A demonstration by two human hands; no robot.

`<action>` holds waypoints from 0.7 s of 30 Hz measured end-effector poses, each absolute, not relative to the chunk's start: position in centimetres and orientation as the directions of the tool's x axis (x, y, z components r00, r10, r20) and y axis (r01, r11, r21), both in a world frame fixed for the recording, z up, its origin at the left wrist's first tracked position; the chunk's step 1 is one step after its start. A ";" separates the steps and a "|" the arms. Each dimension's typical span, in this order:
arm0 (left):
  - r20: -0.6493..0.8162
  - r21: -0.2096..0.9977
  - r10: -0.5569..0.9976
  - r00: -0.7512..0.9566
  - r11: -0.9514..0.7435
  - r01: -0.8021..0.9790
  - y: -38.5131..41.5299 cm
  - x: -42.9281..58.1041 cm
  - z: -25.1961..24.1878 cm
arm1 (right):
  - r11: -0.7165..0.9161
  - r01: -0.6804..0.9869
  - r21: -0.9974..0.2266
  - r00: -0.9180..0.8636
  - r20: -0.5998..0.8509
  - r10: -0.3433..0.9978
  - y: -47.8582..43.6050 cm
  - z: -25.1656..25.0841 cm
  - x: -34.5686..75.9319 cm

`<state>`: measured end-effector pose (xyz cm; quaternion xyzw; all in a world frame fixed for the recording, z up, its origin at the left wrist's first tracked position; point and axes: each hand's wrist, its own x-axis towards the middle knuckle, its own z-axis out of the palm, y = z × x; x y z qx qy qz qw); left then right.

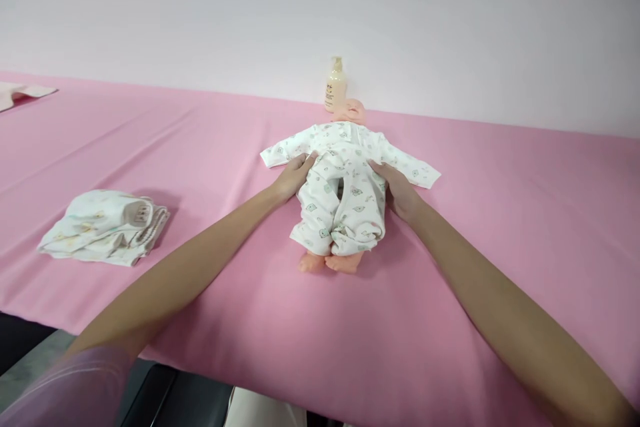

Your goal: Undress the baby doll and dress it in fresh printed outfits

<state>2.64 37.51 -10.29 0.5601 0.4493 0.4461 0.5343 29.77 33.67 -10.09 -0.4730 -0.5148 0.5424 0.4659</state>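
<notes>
A baby doll lies on its back on a pink sheet, its head away from me and its bare feet toward me. It is dressed in a white printed top with sleeves spread wide and matching trousers. My left hand grips the trousers at the left of the waist, thumb on top. On the opposite side, my right hand holds the trousers at the waist, thumb over the cloth. The other fingers of both hands are partly hidden at the doll's sides.
Behind the doll's head, a pump bottle stands near the white wall. Folded white printed cloths lie to the left. A pale cloth sits at the far left. The pink sheet hangs over the front table edge, above dark items.
</notes>
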 end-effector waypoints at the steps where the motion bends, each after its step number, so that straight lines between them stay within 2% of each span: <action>1: 0.029 1.000 0.977 0.213 -0.029 -0.004 37.1 2.7 -10.4 | -0.045 -0.068 -0.997 -0.116 -0.037 0.993 33.3 -10.0 29.5; 4: 0.043 0.996 0.962 0.270 -0.021 -0.084 36.0 2.3 -10.3 | -0.125 -0.150 -0.981 -0.123 -0.107 0.987 32.3 -9.3 29.3; 7: 0.048 0.999 0.946 0.320 -0.050 -0.004 34.7 0.8 -9.4 | -0.133 -0.055 -0.990 -0.129 -0.125 0.984 31.3 -8.1 30.0; 11: 0.136 0.983 0.898 0.417 -0.176 0.060 32.9 -1.5 -7.0 | 0.007 0.170 -0.985 -0.130 -0.016 0.991 29.6 -5.9 31.4; 14: 0.198 0.955 0.868 0.456 -0.275 0.109 31.6 -2.3 -5.5 | 0.120 0.322 -0.939 -0.204 0.055 0.977 28.3 -3.8 31.7; 18: 0.085 0.904 0.850 0.520 -0.285 0.319 30.0 -2.1 -5.0 | 0.273 0.557 -0.785 -0.337 0.087 0.937 27.1 -1.9 30.5; 21: 0.013 0.846 0.840 0.542 -0.299 0.442 29.7 -1.7 -5.3 | 0.367 0.636 -0.679 -0.437 0.075 0.896 26.8 -1.5 28.8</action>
